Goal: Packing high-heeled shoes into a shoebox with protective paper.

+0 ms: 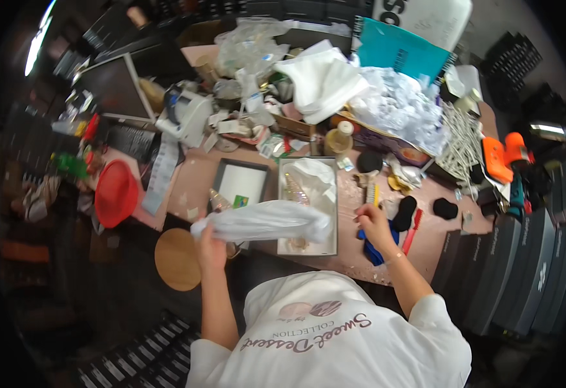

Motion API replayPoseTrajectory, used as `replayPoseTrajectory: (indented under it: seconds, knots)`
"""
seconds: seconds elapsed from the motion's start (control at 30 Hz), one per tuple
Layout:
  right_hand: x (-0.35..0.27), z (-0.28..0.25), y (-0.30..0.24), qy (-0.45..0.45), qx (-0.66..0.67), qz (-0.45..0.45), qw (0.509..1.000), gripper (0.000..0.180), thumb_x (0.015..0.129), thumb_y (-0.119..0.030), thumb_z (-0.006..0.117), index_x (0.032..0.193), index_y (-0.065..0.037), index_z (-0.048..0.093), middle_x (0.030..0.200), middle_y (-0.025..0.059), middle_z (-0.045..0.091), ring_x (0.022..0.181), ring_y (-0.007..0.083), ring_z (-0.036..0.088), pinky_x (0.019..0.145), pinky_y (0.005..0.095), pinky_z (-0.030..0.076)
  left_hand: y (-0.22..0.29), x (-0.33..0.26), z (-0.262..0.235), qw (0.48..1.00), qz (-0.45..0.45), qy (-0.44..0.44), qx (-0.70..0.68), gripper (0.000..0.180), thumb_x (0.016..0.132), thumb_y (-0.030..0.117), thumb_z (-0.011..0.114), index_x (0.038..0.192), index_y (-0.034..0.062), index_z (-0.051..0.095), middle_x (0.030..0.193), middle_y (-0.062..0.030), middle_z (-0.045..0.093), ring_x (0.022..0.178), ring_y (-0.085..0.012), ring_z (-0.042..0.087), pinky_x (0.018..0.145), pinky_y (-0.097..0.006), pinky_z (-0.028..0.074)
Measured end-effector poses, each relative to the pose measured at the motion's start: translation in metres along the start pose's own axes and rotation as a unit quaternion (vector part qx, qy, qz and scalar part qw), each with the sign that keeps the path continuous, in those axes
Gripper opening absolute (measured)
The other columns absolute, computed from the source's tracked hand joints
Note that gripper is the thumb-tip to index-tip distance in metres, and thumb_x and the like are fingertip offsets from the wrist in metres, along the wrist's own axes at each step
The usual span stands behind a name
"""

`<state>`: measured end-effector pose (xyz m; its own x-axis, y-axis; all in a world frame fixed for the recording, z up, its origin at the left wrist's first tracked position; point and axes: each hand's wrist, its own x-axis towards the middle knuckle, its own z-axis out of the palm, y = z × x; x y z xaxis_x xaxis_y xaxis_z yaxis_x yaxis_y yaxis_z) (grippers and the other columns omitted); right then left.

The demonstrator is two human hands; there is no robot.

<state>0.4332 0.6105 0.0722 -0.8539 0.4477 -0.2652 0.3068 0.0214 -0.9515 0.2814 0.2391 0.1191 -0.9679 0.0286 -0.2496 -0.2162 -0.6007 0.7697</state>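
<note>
My left hand [212, 251] is closed on one end of a long, crumpled white bundle [267, 221] that looks like thin paper. The bundle stretches across the front of two open boxes. In the right box [335, 226], white tissue paper [312, 174] lies beside a glittery shoe-like piece [294, 189]. The grey-edged left box [263, 169] has a white inside and a small green packet [240, 202]; a second glittery piece [218, 200] shows behind the bundle. My right hand [377, 229], fingers curled together, is over a blue cloth [372, 253], near a yellow brush [371, 193]. What it pinches, if anything, is too small to tell.
Black pads [445, 207] and a red brush [413, 231] lie at the right. A capped bottle [340, 137] and a heap of crumpled white paper [399, 103] stand behind the boxes. At the left are a red basin [116, 194], a label printer [185, 116] and a round stool [177, 258].
</note>
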Motion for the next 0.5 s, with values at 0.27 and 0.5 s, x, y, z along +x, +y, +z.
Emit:
replayPoseTrajectory:
  seconds: [0.27, 0.5]
  knots:
    - [-0.02, 0.121, -0.128, -0.194, -0.22, -0.397, 0.87, 0.029, 0.08, -0.011, 0.066, 0.106, -0.001, 0.058, 0.097, 0.0162, 0.061, 0.088, 0.0322, 0.06, 0.077, 0.0379, 0.048, -0.012, -0.027, 0.071, 0.999, 0.007, -0.024, 0.047, 0.04, 0.083, 0.0, 0.064, 0.12, -0.0023, 0.049, 0.109, -0.0072, 0.056, 0.096, -0.0157, 0.057, 0.085, -0.029, 0.047]
    - [0.004, 0.133, -0.081, -0.266, -0.143, -0.243, 0.922, 0.016, 0.084, -0.006, 0.06, 0.098, 0.003, 0.06, 0.087, 0.0172, 0.061, 0.08, 0.0311, 0.06, 0.072, 0.0329, 0.048, -0.03, -0.056, 0.067, 0.9, 0.088, -0.125, 0.409, 0.038, 0.084, 0.01, 0.068, 0.117, -0.004, 0.055, 0.109, -0.0093, 0.061, 0.098, -0.0154, 0.057, 0.085, -0.027, 0.046]
